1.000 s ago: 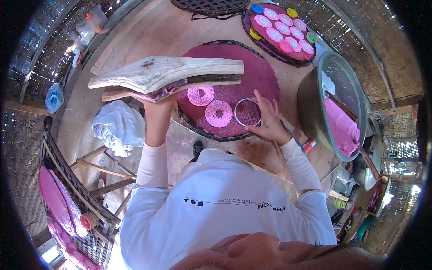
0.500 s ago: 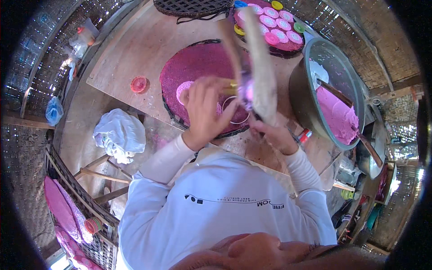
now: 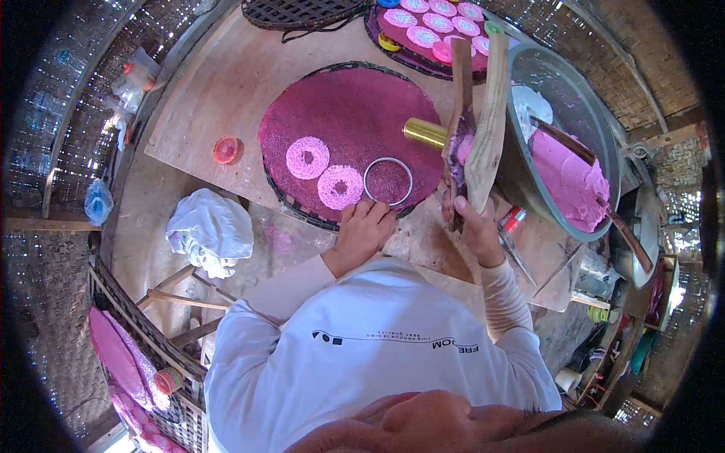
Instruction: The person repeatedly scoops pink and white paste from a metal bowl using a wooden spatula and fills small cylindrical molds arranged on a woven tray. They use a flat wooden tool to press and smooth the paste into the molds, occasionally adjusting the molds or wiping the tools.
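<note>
My right hand [image 3: 479, 230] grips a wooden press [image 3: 483, 147] with two long handles, pink dough between them and a gold-coloured cylinder [image 3: 425, 133] pointing left. The press is held above the right side of a round magenta tray [image 3: 355, 98]. At the tray's near edge, my left hand [image 3: 366, 230] has its fingers curled together on the near rim of a thin metal ring [image 3: 366, 181]. Inside the ring only the tray surface shows. Left of it lie two lacy pink rounds with centre holes, a nearer round [image 3: 327, 195] and a farther round [image 3: 294, 167].
A deep grey tub [image 3: 521, 189] of pink dough stands at right, with wooden paddles in it. Behind is another tray [image 3: 423, 64] of pink rounds. A small red dish [image 3: 226, 149] and a white cloth bundle [image 3: 211, 226] are at left. A red can [image 3: 513, 219] lies near my right hand.
My left hand has come down from beside the press to the ring. The press has shifted right, away from the ring, in my right hand. Both pink rounds are now uncovered.
</note>
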The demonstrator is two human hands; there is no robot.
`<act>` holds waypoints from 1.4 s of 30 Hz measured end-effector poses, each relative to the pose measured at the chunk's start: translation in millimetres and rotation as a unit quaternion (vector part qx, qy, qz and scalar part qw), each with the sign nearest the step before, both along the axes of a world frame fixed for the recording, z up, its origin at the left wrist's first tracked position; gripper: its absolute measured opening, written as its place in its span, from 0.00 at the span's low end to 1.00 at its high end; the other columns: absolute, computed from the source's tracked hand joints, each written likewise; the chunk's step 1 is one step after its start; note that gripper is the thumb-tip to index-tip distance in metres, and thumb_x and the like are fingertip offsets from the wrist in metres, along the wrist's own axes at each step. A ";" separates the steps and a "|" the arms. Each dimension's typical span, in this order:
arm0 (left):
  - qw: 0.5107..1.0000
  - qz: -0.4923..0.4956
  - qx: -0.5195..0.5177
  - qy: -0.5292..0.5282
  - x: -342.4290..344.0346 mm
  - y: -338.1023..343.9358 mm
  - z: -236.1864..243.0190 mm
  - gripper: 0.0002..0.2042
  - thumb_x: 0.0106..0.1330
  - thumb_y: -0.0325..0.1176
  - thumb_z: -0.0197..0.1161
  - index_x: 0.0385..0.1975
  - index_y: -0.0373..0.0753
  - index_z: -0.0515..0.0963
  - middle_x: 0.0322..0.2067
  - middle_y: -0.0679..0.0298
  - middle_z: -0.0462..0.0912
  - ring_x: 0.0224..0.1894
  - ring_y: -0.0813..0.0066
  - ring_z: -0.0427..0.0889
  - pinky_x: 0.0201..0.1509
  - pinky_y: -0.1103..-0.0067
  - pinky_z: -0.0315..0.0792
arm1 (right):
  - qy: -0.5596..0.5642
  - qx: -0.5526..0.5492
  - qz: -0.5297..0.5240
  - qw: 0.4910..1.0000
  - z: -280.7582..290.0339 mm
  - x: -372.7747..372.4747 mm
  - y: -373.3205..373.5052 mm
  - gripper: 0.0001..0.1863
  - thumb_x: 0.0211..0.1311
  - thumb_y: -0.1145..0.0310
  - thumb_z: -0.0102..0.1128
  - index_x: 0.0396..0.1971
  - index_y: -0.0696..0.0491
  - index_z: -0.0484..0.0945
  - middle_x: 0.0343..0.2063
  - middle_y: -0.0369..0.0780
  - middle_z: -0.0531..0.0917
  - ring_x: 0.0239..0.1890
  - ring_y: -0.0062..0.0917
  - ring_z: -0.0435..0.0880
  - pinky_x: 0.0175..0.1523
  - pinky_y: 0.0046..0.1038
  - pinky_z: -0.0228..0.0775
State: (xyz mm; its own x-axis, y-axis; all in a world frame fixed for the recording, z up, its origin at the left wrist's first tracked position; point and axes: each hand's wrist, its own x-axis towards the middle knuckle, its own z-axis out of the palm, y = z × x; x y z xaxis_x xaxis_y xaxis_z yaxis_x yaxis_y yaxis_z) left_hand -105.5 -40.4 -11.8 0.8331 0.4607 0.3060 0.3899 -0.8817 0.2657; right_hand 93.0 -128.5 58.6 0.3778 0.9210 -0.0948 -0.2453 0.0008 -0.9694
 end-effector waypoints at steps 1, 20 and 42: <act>1.000 -0.019 0.003 0.017 -6.3 4.9 6.1 0.10 0.51 0.36 0.54 0.34 0.46 0.75 0.38 0.69 0.70 0.44 0.70 0.67 0.44 0.71 0.60 | -0.015 0.008 0.010 1.000 0.5 -0.4 0.5 0.12 0.57 0.65 0.57 0.35 0.57 0.72 0.23 0.33 0.74 0.25 0.17 0.71 0.31 0.20 0.63; 0.818 0.147 -0.260 -0.491 -80.2 146.0 130.3 0.29 0.60 0.49 0.57 0.56 0.35 0.62 0.51 0.59 0.69 0.52 0.58 0.67 0.52 0.67 0.63 | -0.171 -0.080 0.285 0.940 48.5 -41.1 81.4 0.20 0.56 0.57 0.58 0.41 0.58 0.73 0.26 0.31 0.75 0.25 0.14 0.69 0.30 0.18 0.63; 0.297 -0.228 -0.642 -0.669 -127.2 190.1 53.0 0.15 0.62 0.41 0.48 0.14 0.48 0.61 0.12 0.74 0.61 0.22 0.77 0.63 0.33 0.79 0.61 | -0.347 -0.237 0.462 0.781 27.6 -67.5 174.0 0.31 0.58 0.39 0.44 0.19 0.56 0.73 0.12 0.33 0.71 0.15 0.17 0.68 0.22 0.23 0.60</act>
State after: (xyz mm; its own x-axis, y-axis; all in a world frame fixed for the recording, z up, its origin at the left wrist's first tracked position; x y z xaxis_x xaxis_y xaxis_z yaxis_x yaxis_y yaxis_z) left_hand -232.7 149.7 41.2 0.4274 0.8458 0.3191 -0.9040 0.4022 0.1448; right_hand 25.5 45.5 86.2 -0.3162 0.7540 -0.5757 0.6563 -0.2643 -0.7067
